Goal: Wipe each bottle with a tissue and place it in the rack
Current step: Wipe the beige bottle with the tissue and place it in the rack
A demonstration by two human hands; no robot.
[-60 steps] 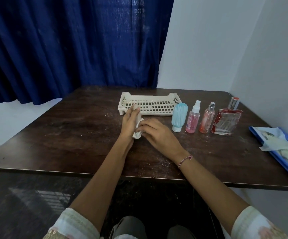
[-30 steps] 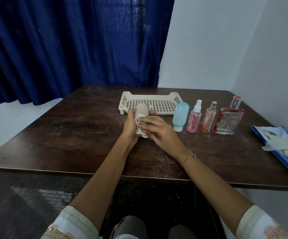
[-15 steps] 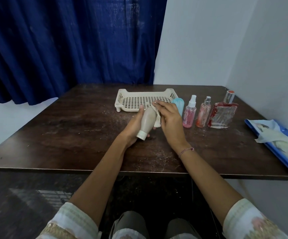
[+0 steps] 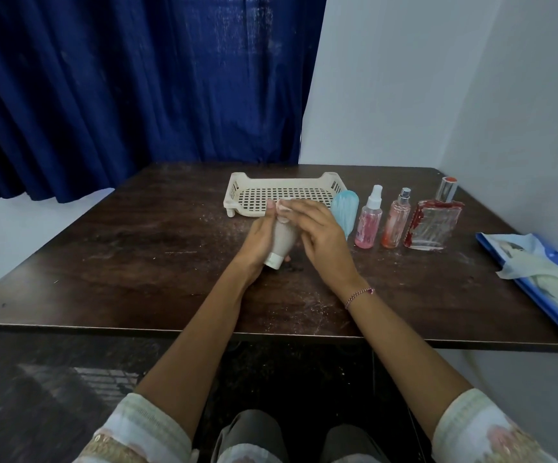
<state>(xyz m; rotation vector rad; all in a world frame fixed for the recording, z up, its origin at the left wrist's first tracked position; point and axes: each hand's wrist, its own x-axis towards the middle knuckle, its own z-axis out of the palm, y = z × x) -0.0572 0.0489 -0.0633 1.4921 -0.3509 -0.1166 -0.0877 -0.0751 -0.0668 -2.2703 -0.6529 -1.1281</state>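
Gripping beige bottle (image 4: 282, 237) in left hand (image 4: 257, 242), fingers curled round its body. Held tilted over mid-counter (image 4: 137, 262), white cap lowest and pointing toward near edge; cannot tell whether cap touches the surface. Pinching tissue (image 4: 284, 208) in right hand (image 4: 324, 235), fingers bent, tissue pressed to bottle's upper end. Just behind the hands, toward far edge: cream rack (image 4: 232, 192). Standing in a row right of rack: blue bottle (image 4: 346, 207), pink spray bottle (image 4: 367, 222), second spray bottle (image 4: 396, 222), square glass bottle (image 4: 434, 225). At right edge: blue pack (image 4: 538, 289) with loose tissues.
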